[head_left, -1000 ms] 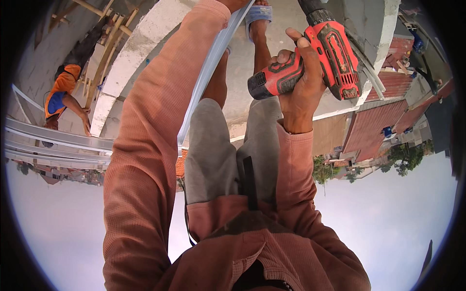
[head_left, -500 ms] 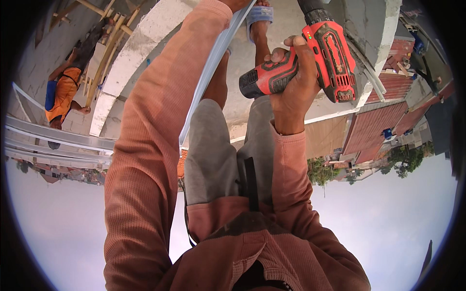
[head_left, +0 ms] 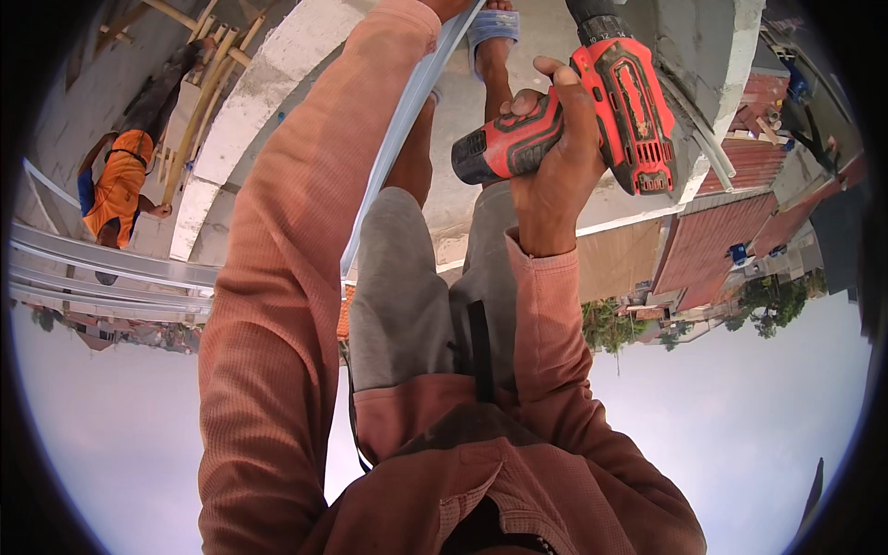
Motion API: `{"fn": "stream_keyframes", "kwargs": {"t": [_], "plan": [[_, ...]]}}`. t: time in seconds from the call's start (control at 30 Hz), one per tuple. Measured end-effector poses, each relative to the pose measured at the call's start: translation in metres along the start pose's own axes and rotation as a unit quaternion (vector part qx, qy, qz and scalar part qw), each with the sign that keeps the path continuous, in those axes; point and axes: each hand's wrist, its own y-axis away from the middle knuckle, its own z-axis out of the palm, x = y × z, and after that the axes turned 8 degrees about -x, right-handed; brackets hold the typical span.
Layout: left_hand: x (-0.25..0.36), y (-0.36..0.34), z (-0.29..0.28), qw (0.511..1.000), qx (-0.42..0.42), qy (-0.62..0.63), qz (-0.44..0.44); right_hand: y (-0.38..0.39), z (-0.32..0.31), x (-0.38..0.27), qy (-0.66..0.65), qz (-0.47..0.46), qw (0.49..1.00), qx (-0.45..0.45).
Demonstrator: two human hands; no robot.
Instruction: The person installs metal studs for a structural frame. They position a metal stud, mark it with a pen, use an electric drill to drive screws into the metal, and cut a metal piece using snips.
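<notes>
Two hands show in the head view, worn above the person. The right hand [head_left: 566, 171] wraps its fingers around the handle of a red and black drill [head_left: 634, 113], a closed grip with the thumb side toward the body of the tool. The left hand [head_left: 448, 7] is cut off by the top of the view, next to a long metal strip [head_left: 410, 109]; how far its fingers are bent, and whether they grip the strip, I cannot tell.

The drill is held up in front of the concrete surface [head_left: 546, 79], toward its right edge, where a few thin bars [head_left: 708, 148] lie. Its front end runs out of view, so contact there cannot be judged. The strip slants across the surface's left part, past a foot in a blue slipper [head_left: 490, 30].

Compared with a second ago, the drill and right hand sit slightly further left, while the strip has hardly moved. The grip is the same, so the tool seems steady and merely repositioned. At left, a co-worker in orange [head_left: 125, 180] has turned, one hand beside wooden poles [head_left: 199, 116].
</notes>
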Motion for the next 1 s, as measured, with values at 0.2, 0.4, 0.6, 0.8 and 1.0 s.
{"fn": "stream_keyframes", "kwargs": {"t": [0.2, 0.4, 0.6, 0.8, 1.0], "plan": [[0.003, -0.003, -0.002, 0.999, 0.000, 0.041, 0.026, -0.002, -0.007, -0.016, 0.022, -0.003, 1.000, 0.004], [-0.010, -0.005, -0.005, 0.996, 0.016, -0.003, 0.083, 0.021, -0.063, -0.018, 0.028, 0.057, 0.997, -0.035], [-0.014, -0.007, -0.005, 0.995, 0.016, 0.094, -0.007, 0.040, -0.091, -0.024, 0.043, 0.075, 0.996, 0.024], [-0.019, -0.013, -0.019, 0.992, -0.029, 0.126, -0.011, 0.007, -0.119, -0.002, 0.175, 0.097, 0.978, 0.054], [-0.111, 0.009, -0.028, 0.996, -0.059, 0.026, 0.054, -0.033, -0.139, 0.025, 0.298, 0.077, 0.951, -0.002]]}}
